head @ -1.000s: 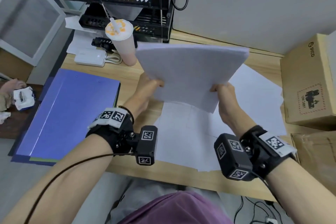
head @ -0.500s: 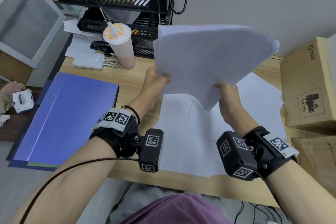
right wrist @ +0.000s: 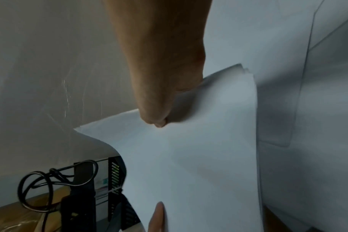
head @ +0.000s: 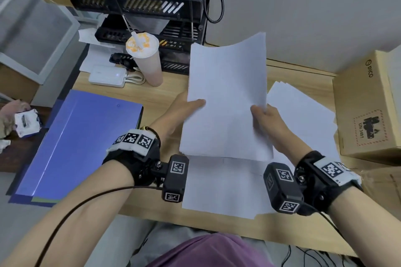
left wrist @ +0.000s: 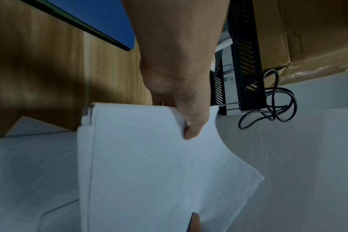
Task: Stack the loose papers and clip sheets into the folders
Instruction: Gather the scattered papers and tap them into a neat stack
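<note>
A stack of white sheets (head: 226, 102) stands nearly upright above the desk, its long side vertical. My left hand (head: 184, 108) pinches its left edge, thumb on the front face. My right hand (head: 263, 118) pinches its right edge the same way. The left wrist view shows the thumb on the stack (left wrist: 149, 164), and the right wrist view shows the other thumb on the stack (right wrist: 199, 157). More loose white sheets (head: 221, 188) lie flat under the stack and spread to the right. A closed blue folder (head: 73, 145) lies on the desk's left side.
A lidded drink cup (head: 146, 60) with a straw stands just left of the stack's top. A white power bank (head: 107, 76) and a black desk rack (head: 152, 24) sit behind. A cardboard box (head: 368, 110) borders the right. Crumpled tissue (head: 23, 121) lies far left.
The held stack has turned from lying sideways and fanned to standing upright on its short edge. Both hands moved closer together and lower, still holding its sides.
</note>
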The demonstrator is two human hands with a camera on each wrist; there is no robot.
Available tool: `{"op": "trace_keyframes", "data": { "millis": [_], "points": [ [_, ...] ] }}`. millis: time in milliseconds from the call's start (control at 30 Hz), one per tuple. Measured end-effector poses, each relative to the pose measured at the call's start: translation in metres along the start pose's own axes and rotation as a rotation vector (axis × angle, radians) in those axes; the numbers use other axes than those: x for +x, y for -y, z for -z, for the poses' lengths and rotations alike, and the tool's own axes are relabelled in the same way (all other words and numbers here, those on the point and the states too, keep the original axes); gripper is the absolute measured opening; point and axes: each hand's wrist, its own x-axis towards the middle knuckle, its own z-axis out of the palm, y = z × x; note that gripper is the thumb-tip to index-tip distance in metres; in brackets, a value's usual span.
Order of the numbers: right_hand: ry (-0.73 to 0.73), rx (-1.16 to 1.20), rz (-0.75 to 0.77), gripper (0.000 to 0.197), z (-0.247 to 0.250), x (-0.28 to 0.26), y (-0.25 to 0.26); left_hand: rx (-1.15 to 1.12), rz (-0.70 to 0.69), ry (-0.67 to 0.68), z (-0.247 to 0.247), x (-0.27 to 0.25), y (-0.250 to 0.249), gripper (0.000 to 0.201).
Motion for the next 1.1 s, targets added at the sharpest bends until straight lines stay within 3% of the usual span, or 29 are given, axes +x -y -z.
{"op": "trace_keyframes", "data": {
  "millis": [100, 167, 233, 333, 400, 533, 633, 700, 900, 1100],
  "points": [
    [0.142, -0.11, -0.034, 0.024, 0.012, -0.008, -0.007, 0.195, -0.069, -0.139, 0.017, 0.009, 0.008, 0.079],
    [0.261, -0.248, -0.034, 0.025, 0.017, -0.016, -0.017, 0.425, -0.11, -0.155, 0.024, 0.009, 0.01, 0.093],
    [0.403, -0.4, 0.001, 0.032, 0.017, -0.022, -0.024, 0.541, -0.119, 0.006, 0.027, 0.004, 0.011, 0.075],
    [0.5, -0.494, 0.027, 0.034, 0.015, -0.027, -0.025, 0.437, 0.006, 0.235, 0.033, -0.003, 0.016, 0.039],
    [0.487, -0.431, 0.001, 0.028, 0.018, -0.03, -0.023, 0.311, 0.084, 0.286, 0.04, -0.006, 0.022, 0.04],
    [0.416, -0.326, -0.036, 0.029, 0.024, -0.03, -0.021, 0.112, 0.155, 0.249, 0.049, -0.01, 0.026, 0.05],
    [0.414, -0.31, -0.032, 0.028, 0.022, -0.028, -0.016, 0.188, 0.233, 0.418, 0.051, -0.014, 0.02, 0.039],
    [0.417, -0.306, -0.03, 0.026, 0.02, -0.028, -0.014, 0.288, 0.244, 0.461, 0.051, -0.015, 0.02, 0.04],
    [0.352, -0.141, -0.011, 0.016, 0.022, -0.026, -0.015, 0.135, 0.231, 0.286, 0.068, -0.014, 0.02, 0.036],
    [0.254, 0.057, -0.079, 0.03, 0.03, -0.029, -0.038, 0.053, 0.189, 0.186, 0.09, -0.02, 0.037, 0.039]
  ]
}}
